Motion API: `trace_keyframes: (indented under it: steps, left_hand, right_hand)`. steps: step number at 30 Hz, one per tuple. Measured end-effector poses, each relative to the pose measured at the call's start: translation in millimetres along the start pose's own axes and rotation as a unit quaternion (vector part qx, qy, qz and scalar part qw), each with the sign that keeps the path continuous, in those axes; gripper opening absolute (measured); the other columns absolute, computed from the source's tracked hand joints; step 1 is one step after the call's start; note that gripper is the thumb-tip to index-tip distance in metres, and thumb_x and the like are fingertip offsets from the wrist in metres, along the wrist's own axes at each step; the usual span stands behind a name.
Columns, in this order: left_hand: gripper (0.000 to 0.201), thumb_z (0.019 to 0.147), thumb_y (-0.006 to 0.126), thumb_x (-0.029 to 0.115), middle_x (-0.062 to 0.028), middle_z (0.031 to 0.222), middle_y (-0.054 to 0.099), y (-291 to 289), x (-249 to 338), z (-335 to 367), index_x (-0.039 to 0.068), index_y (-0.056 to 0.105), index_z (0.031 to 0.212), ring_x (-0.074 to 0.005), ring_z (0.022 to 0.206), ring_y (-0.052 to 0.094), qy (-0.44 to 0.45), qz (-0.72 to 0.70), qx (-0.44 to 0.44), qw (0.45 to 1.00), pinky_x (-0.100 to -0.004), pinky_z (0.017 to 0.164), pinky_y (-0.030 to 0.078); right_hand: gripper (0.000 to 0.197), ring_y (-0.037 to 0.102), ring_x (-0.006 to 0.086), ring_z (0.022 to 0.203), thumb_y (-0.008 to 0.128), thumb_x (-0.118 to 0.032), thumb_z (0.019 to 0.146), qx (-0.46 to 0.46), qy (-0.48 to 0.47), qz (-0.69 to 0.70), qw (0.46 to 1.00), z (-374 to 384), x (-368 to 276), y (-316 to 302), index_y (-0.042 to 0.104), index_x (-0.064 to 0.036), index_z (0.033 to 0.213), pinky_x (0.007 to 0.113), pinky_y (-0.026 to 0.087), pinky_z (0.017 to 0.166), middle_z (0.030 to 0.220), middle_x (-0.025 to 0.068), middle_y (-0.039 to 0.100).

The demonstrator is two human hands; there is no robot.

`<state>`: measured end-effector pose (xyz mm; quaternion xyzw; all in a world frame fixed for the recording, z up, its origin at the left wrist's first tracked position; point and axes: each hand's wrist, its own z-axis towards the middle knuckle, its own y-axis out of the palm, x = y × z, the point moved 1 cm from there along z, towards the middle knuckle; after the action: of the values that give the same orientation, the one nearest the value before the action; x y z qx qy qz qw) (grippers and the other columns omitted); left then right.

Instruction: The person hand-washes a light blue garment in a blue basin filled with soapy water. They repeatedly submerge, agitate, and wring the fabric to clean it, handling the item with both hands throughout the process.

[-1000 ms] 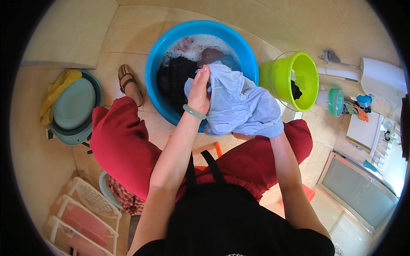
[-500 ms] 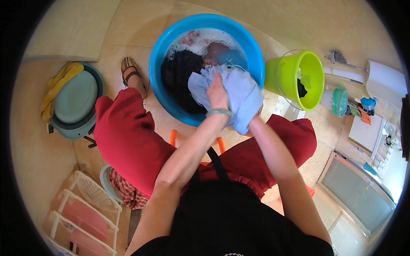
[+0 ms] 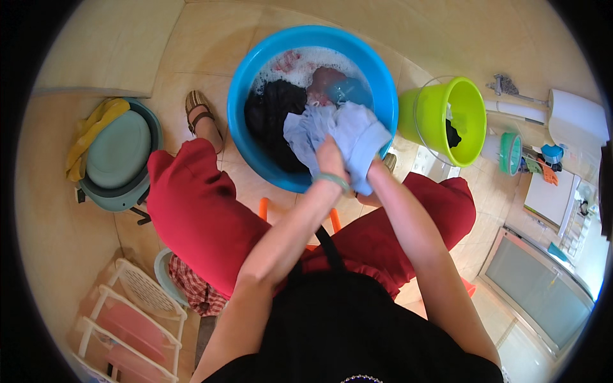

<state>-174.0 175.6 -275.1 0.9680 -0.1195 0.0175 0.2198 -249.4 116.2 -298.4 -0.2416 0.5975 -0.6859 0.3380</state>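
A wet light blue garment (image 3: 351, 131) is bunched over the near right part of a blue basin (image 3: 239, 150). My left hand (image 3: 331, 158), with a pale green bangle at its wrist, is closed on the cloth's near side. My right hand (image 3: 377, 171) is in the folds at the right; the cloth hides its fingers, though it supports the bunched garment. Inside the basin, a dark garment (image 3: 271, 121) lies on the left. Reddish-brown cloth (image 3: 324, 83) sits at the back in sudsy water (image 3: 300, 67).
A lime green bucket (image 3: 424, 121) with a dark item inside stands right of the basin. Left are stacked grey-green basins (image 3: 120, 150) with a yellow cloth (image 3: 86, 143). A white rack (image 3: 143, 293) and a checked red cloth (image 3: 198, 287) are at lower left.
My left hand has come lower and nearer along the garment, which has settled a little closer to me. My right hand stays in the cloth. The whole view has shifted slightly.
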Motion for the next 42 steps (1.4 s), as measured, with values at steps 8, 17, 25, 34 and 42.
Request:
trace_keyframes:
  steps: [8, 17, 25, 34, 42]
  left_hand:
    - [0.04, 0.095, 0.042, 0.032, -0.0111, 0.108, 0.062, -45, 14, 69, 0.001, 0.056, 0.115, -0.0235, 0.093, 0.061, 0.074, 0.048, -0.1, 0.991, -0.0368, 0.083, 0.049]
    - [0.04, 0.093, 0.045, 0.033, -0.0112, 0.105, 0.063, -19, -10, 32, -0.001, 0.058, 0.109, -0.0243, 0.092, 0.061, 0.023, 0.059, -0.007, 0.998, -0.0361, 0.081, 0.049]
    - [0.039, 0.095, 0.045, 0.034, -0.0117, 0.099, 0.064, -23, 31, 30, 0.001, 0.059, 0.109, -0.027, 0.087, 0.062, -0.044, -0.069, -0.232, 0.969, -0.0394, 0.078, 0.051]
    - [0.039, 0.093, 0.044, 0.033, -0.0109, 0.108, 0.063, -13, 1, 22, 0.002, 0.056, 0.113, -0.0248, 0.096, 0.061, 0.005, 0.161, 0.029, 0.987, -0.0364, 0.088, 0.047]
    - [0.028, 0.09, 0.047, 0.024, -0.0134, 0.096, 0.064, -23, 38, 14, 0.002, 0.06, 0.102, -0.0264, 0.083, 0.063, -0.109, -0.108, -0.221, 0.963, -0.0406, 0.075, 0.053]
  right_hand:
    - [0.041, 0.043, 0.0327, 0.114, 0.046, -0.033, 0.084, -0.146, 0.051, 0.121, 0.981, 16, -57, -57, 0.055, -0.0028, 0.111, 0.041, 0.031, 0.1, 0.117, 0.0192, 0.05]
    - [0.036, 0.048, 0.0334, 0.105, 0.045, -0.033, 0.085, -0.231, 0.046, 0.033, 0.971, 49, -20, -51, 0.056, -0.0052, 0.106, 0.042, 0.036, 0.093, 0.111, 0.0198, 0.052]
    - [0.034, 0.051, 0.0337, 0.101, 0.046, -0.034, 0.084, -0.087, 0.004, 0.121, 0.989, -21, -72, -63, 0.058, -0.0059, 0.1, 0.042, 0.039, 0.087, 0.106, 0.0194, 0.055]
    - [0.037, 0.05, 0.0345, 0.101, 0.047, -0.035, 0.084, -0.101, 0.087, 0.04, 0.99, 24, -3, -15, 0.058, -0.0046, 0.102, 0.043, 0.039, 0.086, 0.107, 0.0202, 0.055]
    - [0.038, 0.051, 0.0356, 0.1, 0.045, -0.036, 0.085, -0.102, 0.009, 0.08, 0.992, 4, -86, -92, 0.058, -0.0033, 0.1, 0.043, 0.039, 0.086, 0.104, 0.0203, 0.056]
